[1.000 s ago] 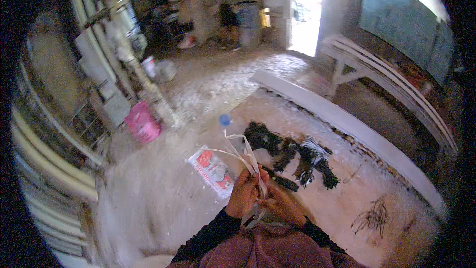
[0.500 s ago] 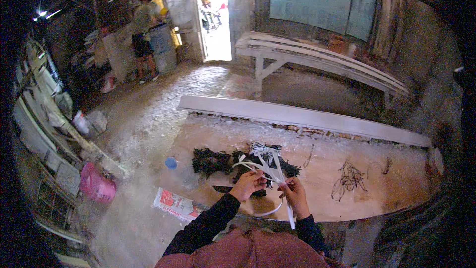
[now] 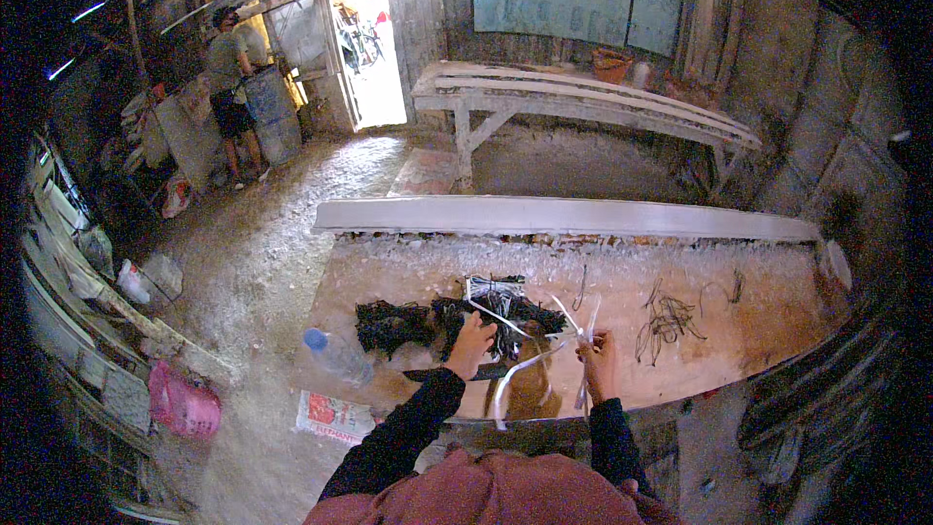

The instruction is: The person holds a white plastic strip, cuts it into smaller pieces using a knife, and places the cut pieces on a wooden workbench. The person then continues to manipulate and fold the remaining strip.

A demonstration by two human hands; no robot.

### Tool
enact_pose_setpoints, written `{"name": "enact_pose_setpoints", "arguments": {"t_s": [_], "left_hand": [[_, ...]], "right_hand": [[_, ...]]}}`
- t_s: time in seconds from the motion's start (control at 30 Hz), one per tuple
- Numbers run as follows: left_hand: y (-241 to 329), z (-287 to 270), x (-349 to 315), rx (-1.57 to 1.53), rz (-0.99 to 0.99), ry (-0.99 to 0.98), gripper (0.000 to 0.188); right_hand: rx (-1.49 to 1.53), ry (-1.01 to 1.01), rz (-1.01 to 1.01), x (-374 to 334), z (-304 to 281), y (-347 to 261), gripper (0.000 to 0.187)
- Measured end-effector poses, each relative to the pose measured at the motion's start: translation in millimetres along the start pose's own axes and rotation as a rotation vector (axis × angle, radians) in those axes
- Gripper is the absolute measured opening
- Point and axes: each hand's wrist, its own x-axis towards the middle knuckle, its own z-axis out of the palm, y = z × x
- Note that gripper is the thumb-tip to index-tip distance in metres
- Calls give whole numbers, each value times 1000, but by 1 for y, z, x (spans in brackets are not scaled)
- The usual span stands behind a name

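Observation:
My right hand (image 3: 600, 358) is closed on a bunch of thin white strips (image 3: 581, 334) above the near part of the table. Loose ends fan upward, and one long end curls down past the table's front edge. My left hand (image 3: 470, 346) is over the dark bundles, its fingers drawn together at a straight white strip (image 3: 503, 318) that runs toward the right hand; its fingertips are small in view. Under and beside it lie bundles of black cord (image 3: 392, 327), one topped with a white bundle (image 3: 496, 288). A dark flat blade-like piece (image 3: 428, 373) lies by the left wrist.
A clear bottle with a blue cap (image 3: 340, 358) and a printed sack (image 3: 332, 416) are at the left. Loose black cords (image 3: 669, 326) lie on the table's right. A pale raised rail (image 3: 573, 219) borders its far edge. A pink bucket (image 3: 185, 401) stands on the floor. Another person (image 3: 233, 92) stands far left.
My hands have moved apart: the right still holds the strips and is farther right, while the left is over the dark bundles. The view has shifted, and the bottle shows more fully.

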Motion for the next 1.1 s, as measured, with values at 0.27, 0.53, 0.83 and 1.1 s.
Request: {"name": "enact_pose_setpoints", "arguments": {"t_s": [0.27, 0.53, 0.83, 1.1], "left_hand": [[-74, -6, -48, 1080, 302, -584, 25], [-78, -10, -60, 1375, 337, -634, 34], [-30, 62, -73, 657, 37, -492, 38], [13, 118, -95, 911, 145, -402, 31]], "right_hand": [[-93, 23, -88, 5, 19, 34, 27], [123, 66, -71, 12, 1, 26, 17], [295, -263, -2, -40, -10, -50, 24], [-4, -515, -17, -63, -9, -75, 38]]}}
